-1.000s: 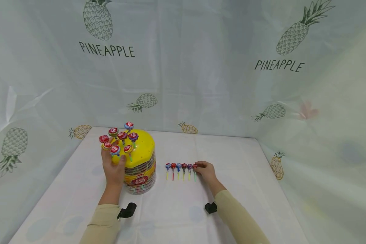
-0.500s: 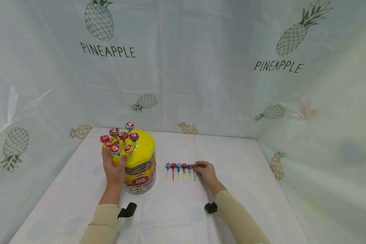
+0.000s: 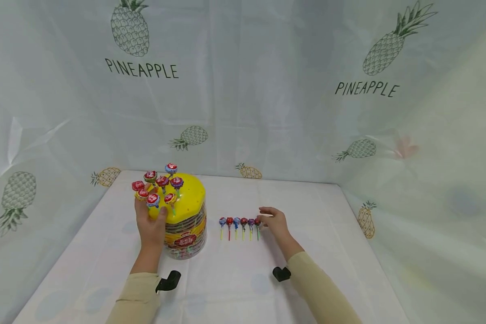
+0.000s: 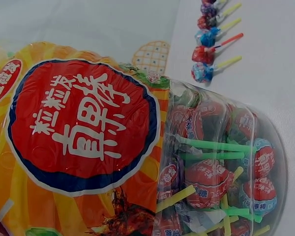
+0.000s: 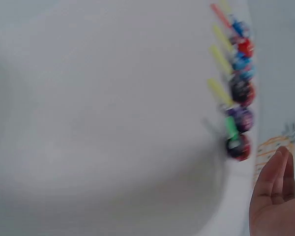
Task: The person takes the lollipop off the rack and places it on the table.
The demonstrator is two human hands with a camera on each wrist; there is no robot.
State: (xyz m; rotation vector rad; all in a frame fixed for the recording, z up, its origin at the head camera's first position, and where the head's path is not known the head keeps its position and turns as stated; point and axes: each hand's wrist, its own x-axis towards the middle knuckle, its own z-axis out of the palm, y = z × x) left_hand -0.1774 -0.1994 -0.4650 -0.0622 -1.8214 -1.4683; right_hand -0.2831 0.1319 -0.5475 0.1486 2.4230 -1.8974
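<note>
A clear plastic jar [image 3: 188, 246] of lollipops with a yellow lid [image 3: 193, 191] stands on the left of the table. My left hand [image 3: 150, 227] grips its left side near the top, the thumb at the lid's front edge; some fingers are hidden. Several wrapped lollipops [image 3: 162, 181] stick up from the lid. Right of the jar, more lollipops [image 3: 236, 221] lie in a neat row, sticks toward me. At the row's right end, by the last lollipop [image 5: 238, 148], my right hand [image 3: 276, 223] hovers with loosely extended fingers, apart from the candy and holding nothing.
A white cloth [image 3: 222, 279] covers the table. Pale pineapple-print curtains [image 3: 259, 112] hang behind and along both sides. Through the jar's clear wall in the left wrist view, many lollipops [image 4: 209, 182] show below the orange label [image 4: 83, 128].
My right hand has let go of the last lollipop in the row and lifted slightly up and right, its fingers spreading. The left hand and jar stay put.
</note>
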